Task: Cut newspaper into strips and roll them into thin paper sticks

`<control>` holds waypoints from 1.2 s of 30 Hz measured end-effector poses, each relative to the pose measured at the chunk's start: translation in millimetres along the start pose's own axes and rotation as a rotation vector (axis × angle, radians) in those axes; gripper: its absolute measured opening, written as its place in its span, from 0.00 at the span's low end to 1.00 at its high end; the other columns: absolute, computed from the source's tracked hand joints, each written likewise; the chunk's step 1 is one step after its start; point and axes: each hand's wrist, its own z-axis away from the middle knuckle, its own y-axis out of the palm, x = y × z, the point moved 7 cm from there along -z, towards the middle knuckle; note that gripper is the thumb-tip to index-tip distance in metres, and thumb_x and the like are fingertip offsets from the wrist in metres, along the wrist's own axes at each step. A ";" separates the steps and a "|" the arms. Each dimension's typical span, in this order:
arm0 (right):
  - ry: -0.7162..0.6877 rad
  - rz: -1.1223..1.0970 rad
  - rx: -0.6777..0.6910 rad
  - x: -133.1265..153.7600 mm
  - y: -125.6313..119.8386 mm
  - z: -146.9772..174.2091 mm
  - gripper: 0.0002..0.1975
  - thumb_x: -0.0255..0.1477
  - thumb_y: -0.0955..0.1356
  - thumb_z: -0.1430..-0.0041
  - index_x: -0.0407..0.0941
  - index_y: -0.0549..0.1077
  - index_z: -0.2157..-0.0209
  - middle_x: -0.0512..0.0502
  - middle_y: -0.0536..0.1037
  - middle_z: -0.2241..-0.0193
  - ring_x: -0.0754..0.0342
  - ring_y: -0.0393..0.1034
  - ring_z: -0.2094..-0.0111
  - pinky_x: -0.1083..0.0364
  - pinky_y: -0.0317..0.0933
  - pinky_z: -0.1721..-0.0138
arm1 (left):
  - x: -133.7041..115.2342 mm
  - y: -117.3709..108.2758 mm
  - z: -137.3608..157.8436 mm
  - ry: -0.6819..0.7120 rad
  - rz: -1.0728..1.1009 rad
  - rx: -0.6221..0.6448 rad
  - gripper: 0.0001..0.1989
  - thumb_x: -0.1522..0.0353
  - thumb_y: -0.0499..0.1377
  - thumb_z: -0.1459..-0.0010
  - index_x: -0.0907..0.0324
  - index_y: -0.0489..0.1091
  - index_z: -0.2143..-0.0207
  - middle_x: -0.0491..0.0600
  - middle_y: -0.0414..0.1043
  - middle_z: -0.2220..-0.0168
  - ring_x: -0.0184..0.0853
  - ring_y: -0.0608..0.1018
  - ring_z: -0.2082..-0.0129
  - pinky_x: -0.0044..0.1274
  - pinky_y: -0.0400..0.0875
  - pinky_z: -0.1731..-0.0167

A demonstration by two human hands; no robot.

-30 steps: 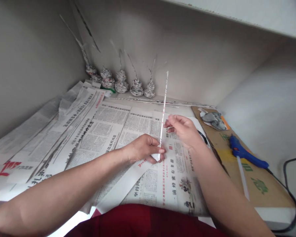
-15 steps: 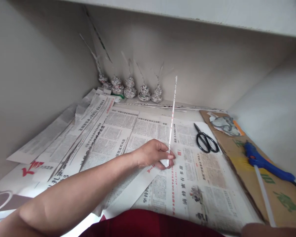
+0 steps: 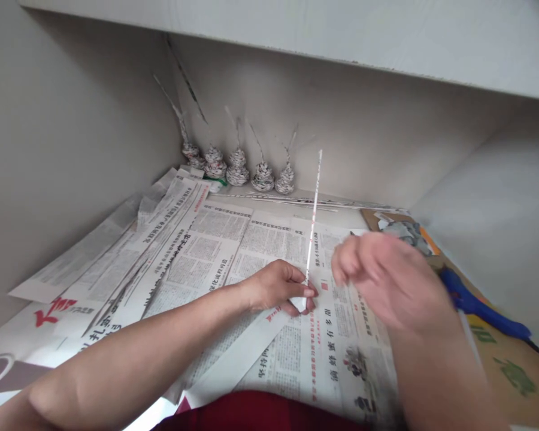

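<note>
Between its thumb and fingers my left hand [image 3: 285,287] pinches the lower end of a thin rolled paper tube [image 3: 313,221], which stands nearly upright. From the same grip a loose paper strip [image 3: 238,353] trails down and left, so it looks partly rolled into the tube. My right hand [image 3: 381,275] hovers to the right of the tube, apart from it. Motion smears its fingers; they look curled, but whether they hold anything is unclear. Under both hands lie newspaper sheets [image 3: 269,239]. Scissors are hidden behind the right hand, apart from a bit of the tip.
Several coiled-paper gourd shapes [image 3: 238,167] stand along the back wall, with thin paper sticks [image 3: 287,200] before them. Cut newspaper strips [image 3: 161,209] are piled at left. At right a blue glue gun [image 3: 480,308] rests on cardboard [image 3: 516,383]. A white shelf edge [image 3: 296,36] overhangs.
My right hand has come up from the lower right edge and now covers most of the scissors. The left hand keeps its pinch on the tube; the view has tilted slightly upward.
</note>
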 end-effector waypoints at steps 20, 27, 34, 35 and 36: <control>0.274 -0.034 0.052 -57.5 20.6 -50.7 0.11 0.40 0.74 0.52 0.47 0.77 0.73 0.51 0.73 0.75 0.57 0.61 0.76 0.56 0.53 0.76 | -3.6 6.4 4.5 -0.025 -0.073 0.025 0.13 0.62 0.62 0.47 0.64 0.76 0.70 0.53 0.76 0.67 0.34 0.77 0.65 0.25 0.73 0.68; 0.292 -0.073 0.063 -61.8 21.3 -49.2 0.10 0.38 0.75 0.54 0.47 0.78 0.72 0.48 0.77 0.55 0.53 0.70 0.64 0.54 0.60 0.68 | 1.2 3.9 3.0 -0.031 -0.068 0.031 0.13 0.61 0.63 0.48 0.63 0.76 0.68 0.52 0.76 0.66 0.35 0.77 0.63 0.25 0.73 0.68; 0.245 -0.032 0.151 -60.6 21.2 -49.9 0.11 0.41 0.71 0.47 0.49 0.80 0.66 0.46 0.77 0.53 0.49 0.70 0.57 0.53 0.62 0.64 | 1.9 2.7 1.9 -0.029 -0.038 0.019 0.12 0.61 0.63 0.47 0.62 0.76 0.68 0.51 0.75 0.67 0.34 0.77 0.65 0.26 0.73 0.68; 0.244 -0.024 0.163 -60.5 21.2 -49.6 0.11 0.41 0.71 0.46 0.49 0.80 0.66 0.46 0.76 0.52 0.48 0.70 0.56 0.52 0.62 0.63 | 1.3 3.3 2.2 -0.029 -0.039 0.022 0.12 0.61 0.63 0.47 0.62 0.76 0.68 0.51 0.75 0.67 0.34 0.77 0.65 0.26 0.73 0.68; 0.247 -0.023 0.160 -61.0 20.6 -49.4 0.11 0.40 0.71 0.47 0.49 0.80 0.66 0.46 0.76 0.52 0.49 0.69 0.56 0.52 0.61 0.62 | 0.6 4.3 2.6 -0.029 -0.042 0.029 0.12 0.61 0.63 0.47 0.62 0.76 0.68 0.51 0.75 0.67 0.34 0.77 0.65 0.26 0.73 0.68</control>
